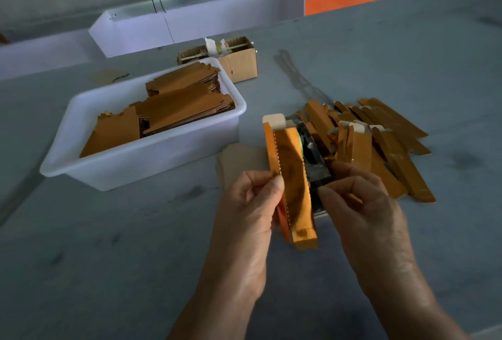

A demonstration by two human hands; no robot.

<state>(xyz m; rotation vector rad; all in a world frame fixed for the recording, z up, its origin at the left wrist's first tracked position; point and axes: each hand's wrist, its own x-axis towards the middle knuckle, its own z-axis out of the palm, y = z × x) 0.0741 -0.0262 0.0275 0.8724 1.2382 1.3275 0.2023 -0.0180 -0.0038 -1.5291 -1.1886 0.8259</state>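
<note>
Head view: your left hand (252, 204) pinches left edge of long gold carton (294, 171), held above tabletop (108, 258), near centre. Your right hand (361, 204) curled at carton's right edge; cannot tell if gripping. At right, pile of folded cartons (394, 144). Left and farther, white tub (152, 160) of flat blanks (176, 106).

The grey desk (108, 231) carries a white tub (135, 160), a cardboard box (239, 65), a flat card sheet (239, 160) and a pile of orange cartons (394, 149).
</note>
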